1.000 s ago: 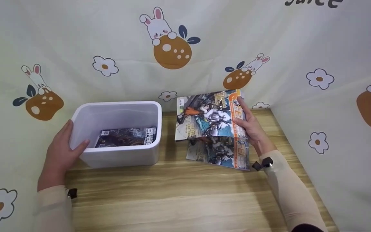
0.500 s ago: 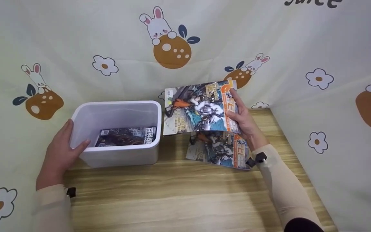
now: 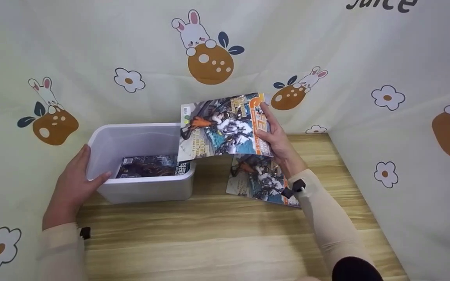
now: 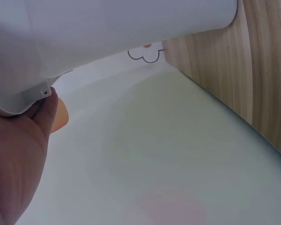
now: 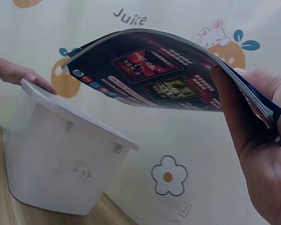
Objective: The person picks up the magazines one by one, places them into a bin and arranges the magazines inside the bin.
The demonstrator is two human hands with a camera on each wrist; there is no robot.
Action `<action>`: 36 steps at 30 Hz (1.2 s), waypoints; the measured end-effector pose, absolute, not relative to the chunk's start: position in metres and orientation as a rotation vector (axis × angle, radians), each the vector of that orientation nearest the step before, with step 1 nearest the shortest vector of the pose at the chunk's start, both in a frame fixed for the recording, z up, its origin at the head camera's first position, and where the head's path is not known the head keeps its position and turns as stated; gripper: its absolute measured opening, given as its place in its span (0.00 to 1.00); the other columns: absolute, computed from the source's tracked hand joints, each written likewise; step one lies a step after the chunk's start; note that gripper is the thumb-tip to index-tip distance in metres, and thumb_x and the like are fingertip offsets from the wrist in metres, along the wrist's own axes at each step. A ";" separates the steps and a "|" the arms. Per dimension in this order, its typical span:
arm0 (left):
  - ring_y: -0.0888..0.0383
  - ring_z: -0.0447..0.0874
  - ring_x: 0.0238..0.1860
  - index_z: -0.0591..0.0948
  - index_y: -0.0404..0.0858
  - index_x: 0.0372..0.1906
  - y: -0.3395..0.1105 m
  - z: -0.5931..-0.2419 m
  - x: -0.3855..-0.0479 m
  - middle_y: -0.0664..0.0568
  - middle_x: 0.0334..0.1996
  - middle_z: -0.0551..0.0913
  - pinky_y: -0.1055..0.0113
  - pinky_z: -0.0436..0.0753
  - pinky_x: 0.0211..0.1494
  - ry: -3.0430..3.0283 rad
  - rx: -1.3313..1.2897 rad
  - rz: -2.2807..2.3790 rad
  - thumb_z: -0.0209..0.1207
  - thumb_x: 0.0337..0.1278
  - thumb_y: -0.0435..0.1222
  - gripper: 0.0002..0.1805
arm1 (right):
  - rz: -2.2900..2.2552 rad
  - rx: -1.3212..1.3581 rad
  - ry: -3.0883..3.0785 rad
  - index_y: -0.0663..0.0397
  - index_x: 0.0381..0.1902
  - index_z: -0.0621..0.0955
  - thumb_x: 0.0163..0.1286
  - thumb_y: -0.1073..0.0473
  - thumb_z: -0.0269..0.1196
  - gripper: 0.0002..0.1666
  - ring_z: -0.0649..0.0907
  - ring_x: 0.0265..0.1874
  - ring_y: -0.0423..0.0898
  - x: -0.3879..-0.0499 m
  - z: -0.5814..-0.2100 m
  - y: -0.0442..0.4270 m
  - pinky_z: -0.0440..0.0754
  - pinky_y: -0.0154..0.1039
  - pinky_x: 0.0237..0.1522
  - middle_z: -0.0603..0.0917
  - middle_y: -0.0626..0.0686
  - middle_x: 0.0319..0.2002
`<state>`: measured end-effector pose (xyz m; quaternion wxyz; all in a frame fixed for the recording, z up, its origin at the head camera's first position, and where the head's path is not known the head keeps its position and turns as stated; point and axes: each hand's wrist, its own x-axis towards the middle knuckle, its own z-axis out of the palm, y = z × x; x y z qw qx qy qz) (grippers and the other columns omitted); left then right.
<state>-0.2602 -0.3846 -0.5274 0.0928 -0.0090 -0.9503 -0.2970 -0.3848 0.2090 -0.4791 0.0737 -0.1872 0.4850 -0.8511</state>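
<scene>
In the head view, my right hand (image 3: 279,143) holds a magazine (image 3: 225,130) by its spine side, thumb on the cover and fingers beneath. The magazine's far end hangs over the right rim of a white plastic bin (image 3: 147,191). Its dark back cover (image 5: 145,70) shows bowed in the right wrist view. My left hand (image 3: 70,181) grips the bin's left rim, thumb over the edge; the left wrist view has its fingers (image 4: 48,110) under the rim's outer lip. Inside the bin lies a dark magazine (image 3: 147,167), partly covered by the held one.
A second magazine (image 3: 262,179) with a matching cover lies on the wooden table (image 3: 209,242), right of the bin. Behind and on both sides hangs a pale curtain (image 3: 256,35) printed with rabbits, fruit and flowers, close to the bin's back.
My right hand has carried the magazine left and slightly up, from above the matching one to over the bin's right rim. My left hand and the bin have stayed in place.
</scene>
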 end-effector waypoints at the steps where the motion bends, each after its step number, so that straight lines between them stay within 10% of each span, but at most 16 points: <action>1: 0.28 0.43 0.88 0.40 0.45 0.93 -0.385 -0.528 -0.260 0.40 0.91 0.42 0.17 0.52 0.78 -2.821 -0.027 -0.881 0.63 0.71 0.66 0.63 | -2.551 -0.558 1.466 0.32 0.91 0.59 0.72 0.74 0.71 0.60 0.88 0.52 0.52 -0.385 -0.479 0.204 0.94 0.41 0.45 0.69 0.64 0.76; 36: 0.27 0.45 0.87 0.40 0.44 0.93 -0.381 -0.526 -0.258 0.38 0.91 0.44 0.17 0.54 0.77 -2.814 -0.026 -0.838 0.65 0.68 0.68 0.66 | -2.431 -0.536 1.473 0.27 0.91 0.60 0.74 0.78 0.66 0.60 0.91 0.47 0.53 -0.384 -0.484 0.084 0.95 0.44 0.46 0.79 0.66 0.69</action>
